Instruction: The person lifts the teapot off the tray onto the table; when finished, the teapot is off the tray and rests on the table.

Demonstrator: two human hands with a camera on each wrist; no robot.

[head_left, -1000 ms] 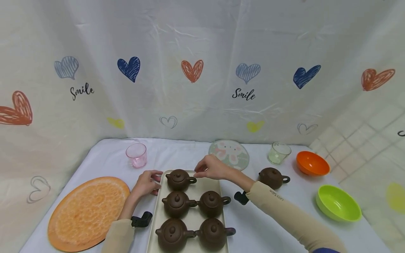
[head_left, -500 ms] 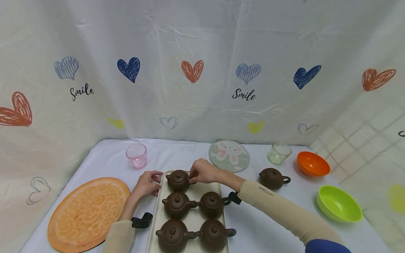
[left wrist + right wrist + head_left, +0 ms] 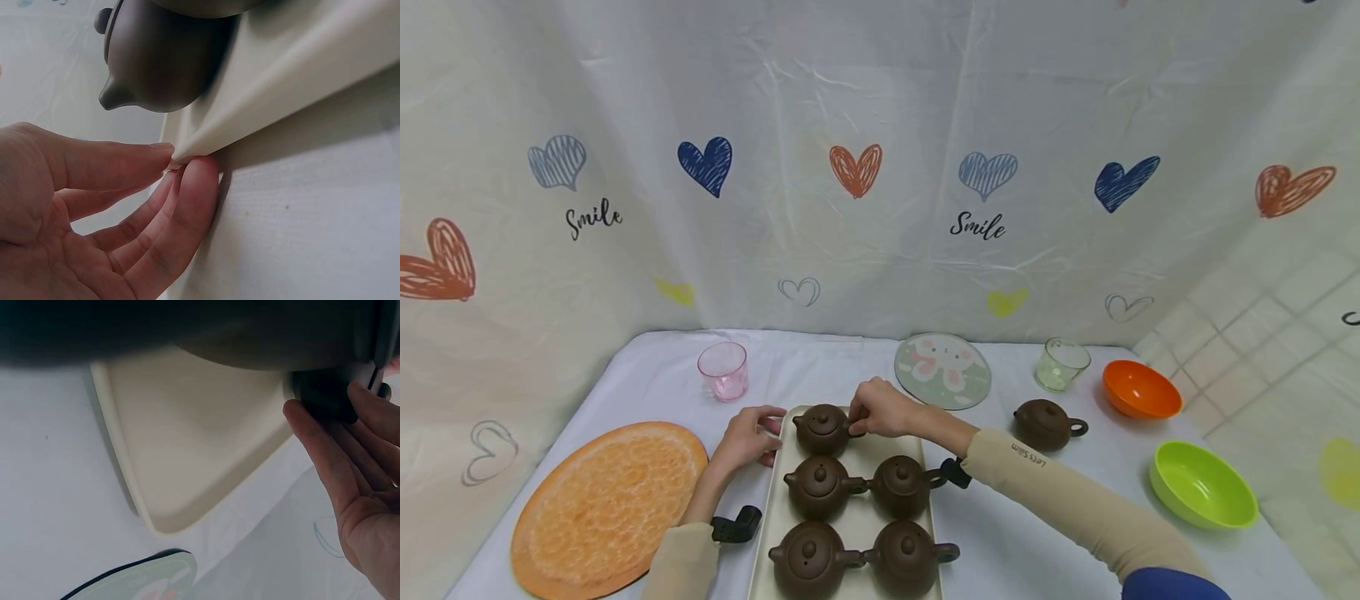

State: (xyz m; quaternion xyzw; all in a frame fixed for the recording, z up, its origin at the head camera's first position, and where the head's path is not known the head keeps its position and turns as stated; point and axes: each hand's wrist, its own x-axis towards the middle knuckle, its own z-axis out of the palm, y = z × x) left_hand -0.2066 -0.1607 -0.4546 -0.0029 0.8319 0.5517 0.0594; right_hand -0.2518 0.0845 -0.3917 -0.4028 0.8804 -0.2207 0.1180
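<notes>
Five brown clay teapots stand in a long cream tray point(image 3: 874, 446). The far-left teapot point(image 3: 820, 429) has its handle pinched between the thumb and fingers of my right hand point(image 3: 886, 408), which comes in from the right. Thumb and fingers of my left hand point(image 3: 119, 194) pinch the tray's rim at its far-left corner, beside that teapot's spout point(image 3: 115, 94). Nearer to me are a middle-left teapot point(image 3: 818, 487), a middle-right teapot point(image 3: 901, 486), a front-left teapot point(image 3: 808, 560) and a front-right teapot point(image 3: 906, 557). In the right wrist view, a dark blurred shape covers the top.
Another teapot point(image 3: 1043, 425) sits on the cloth right of the tray. Behind it are a green glass point(image 3: 1063, 365), an orange bowl point(image 3: 1142, 390) and a lime bowl point(image 3: 1202, 485). A bunny mat point(image 3: 947, 383), a pink glass point(image 3: 724, 372) and a pizza-like mat point(image 3: 610, 508) lie around.
My right hand has moved slightly left and down onto the far-left teapot's handle and now pinches it. My left hand has stayed at the tray's rim.
</notes>
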